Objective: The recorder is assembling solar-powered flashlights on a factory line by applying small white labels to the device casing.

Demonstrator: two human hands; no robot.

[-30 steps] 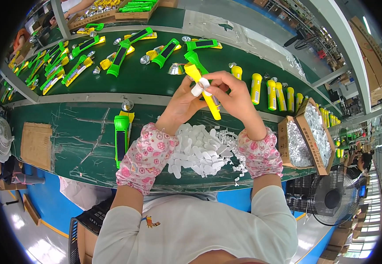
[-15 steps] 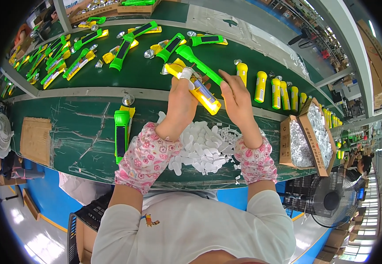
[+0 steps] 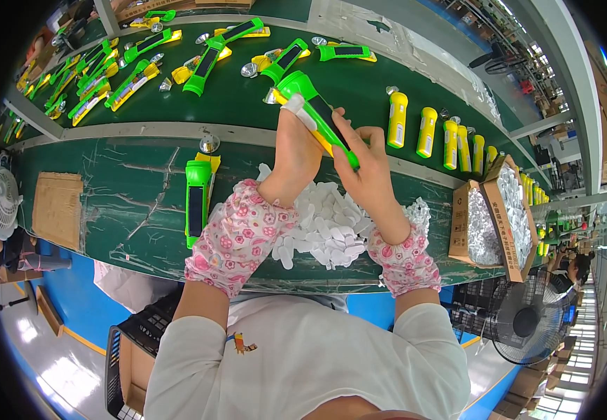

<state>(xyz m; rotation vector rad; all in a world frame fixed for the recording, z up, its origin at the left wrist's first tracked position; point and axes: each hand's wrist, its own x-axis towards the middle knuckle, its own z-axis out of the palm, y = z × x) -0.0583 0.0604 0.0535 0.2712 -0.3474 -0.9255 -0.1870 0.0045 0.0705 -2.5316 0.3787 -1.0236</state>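
Over the far edge of the near bench, both hands hold a flashlight whose green shell half with a dark panel lies against its yellow half. My left hand grips it from the left, and a white wrap covers the thumb. From the other side, the fingers of my right hand press along the lower end of the green shell. Reflector and inside parts of this flashlight are mostly hidden. Left of my left forearm lies another green and yellow flashlight, with a silver reflector beyond it.
White flat pieces lie piled between my forearms. At the right stands a cardboard box of silvery parts. Several yellow flashlights stand on the far green belt, with opened green and yellow ones to the left. A cardboard sheet lies left.
The green shell, held apart to the right before, now lies over the yellow half. My right hand has moved down and inward with it, and the battery inside is now covered.
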